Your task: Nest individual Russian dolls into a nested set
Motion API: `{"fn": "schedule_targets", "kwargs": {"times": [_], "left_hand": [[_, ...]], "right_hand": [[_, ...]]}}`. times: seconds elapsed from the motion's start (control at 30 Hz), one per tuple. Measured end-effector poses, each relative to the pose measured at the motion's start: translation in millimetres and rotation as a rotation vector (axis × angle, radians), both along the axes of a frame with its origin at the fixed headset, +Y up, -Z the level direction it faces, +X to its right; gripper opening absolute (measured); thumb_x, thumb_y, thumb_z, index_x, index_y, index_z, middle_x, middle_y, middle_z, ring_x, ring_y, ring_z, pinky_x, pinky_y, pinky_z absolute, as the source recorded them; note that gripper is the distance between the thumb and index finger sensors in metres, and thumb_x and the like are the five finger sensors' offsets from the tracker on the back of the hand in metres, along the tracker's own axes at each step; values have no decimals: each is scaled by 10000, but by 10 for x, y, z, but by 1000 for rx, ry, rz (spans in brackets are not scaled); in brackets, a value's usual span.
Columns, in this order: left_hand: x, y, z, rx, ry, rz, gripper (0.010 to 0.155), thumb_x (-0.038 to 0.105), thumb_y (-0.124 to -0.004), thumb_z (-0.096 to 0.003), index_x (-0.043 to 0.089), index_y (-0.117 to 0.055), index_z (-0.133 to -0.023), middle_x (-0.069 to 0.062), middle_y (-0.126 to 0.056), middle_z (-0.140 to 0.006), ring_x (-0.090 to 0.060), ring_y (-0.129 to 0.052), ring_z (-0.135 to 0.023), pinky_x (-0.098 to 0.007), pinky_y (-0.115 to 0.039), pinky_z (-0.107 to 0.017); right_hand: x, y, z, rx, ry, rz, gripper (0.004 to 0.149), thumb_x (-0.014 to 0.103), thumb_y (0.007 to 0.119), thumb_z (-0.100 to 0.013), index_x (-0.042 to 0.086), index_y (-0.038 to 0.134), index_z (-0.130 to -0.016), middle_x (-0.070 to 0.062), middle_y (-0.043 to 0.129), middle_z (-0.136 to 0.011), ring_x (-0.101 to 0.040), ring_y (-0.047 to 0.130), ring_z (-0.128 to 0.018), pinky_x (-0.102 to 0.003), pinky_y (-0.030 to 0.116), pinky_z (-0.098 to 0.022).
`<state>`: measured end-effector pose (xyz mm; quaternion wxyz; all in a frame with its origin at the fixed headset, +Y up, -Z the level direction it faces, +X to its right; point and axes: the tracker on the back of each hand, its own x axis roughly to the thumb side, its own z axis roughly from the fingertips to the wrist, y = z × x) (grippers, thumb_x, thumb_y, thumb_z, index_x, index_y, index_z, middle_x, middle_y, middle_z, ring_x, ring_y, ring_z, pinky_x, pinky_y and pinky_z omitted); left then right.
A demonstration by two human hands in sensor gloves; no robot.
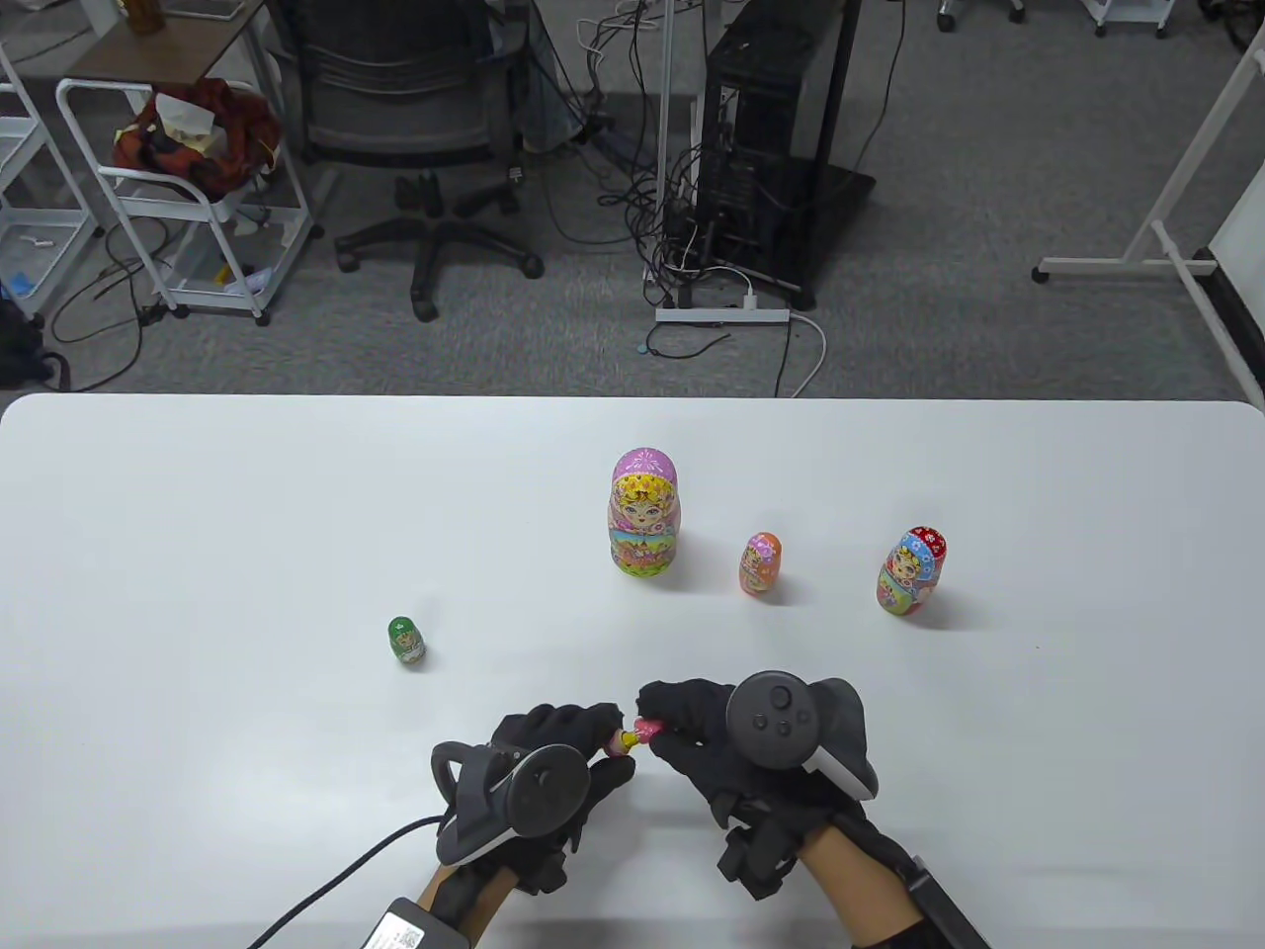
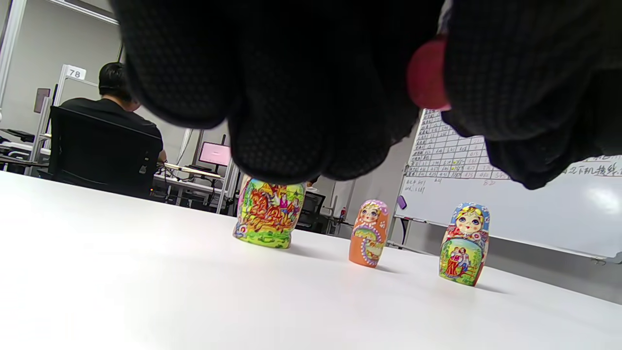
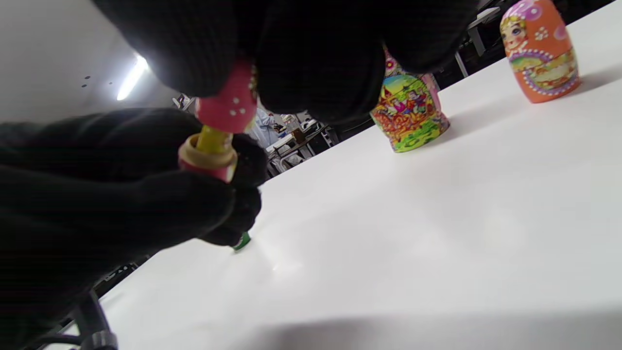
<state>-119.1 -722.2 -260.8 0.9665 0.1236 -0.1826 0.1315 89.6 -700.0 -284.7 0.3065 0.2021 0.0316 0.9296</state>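
My left hand pinches the pink bottom half of a small doll, with a tiny yellow doll standing in it. My right hand pinches the pink top half just above it, tilted and partly over the yellow doll. Both hands meet above the table's near middle, where the pink doll shows between the fingertips. A large pink-headed doll, an orange doll, a red-and-blue doll and a small green doll stand closed on the white table.
In the left wrist view the large doll, orange doll and blue doll stand in a row beyond my fingers. A black cable trails from my left wrist over the table's near edge.
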Motion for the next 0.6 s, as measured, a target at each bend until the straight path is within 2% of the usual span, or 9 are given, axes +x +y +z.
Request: {"fn": "schedule_targets", "kwargs": {"times": [0.6], "left_hand": [[19,20,29,21,-17,-2,609,608,-853,-332,271,-865,-838,49,-1036,-700,-114,-1048,-566,-388,-882,-516]], "right_hand": [[-63,-22,23,-12,41,-7,465,399,820,-473,325,685,-911,-5,817,-919,-204,896,-733,-459,724,-629]]}}
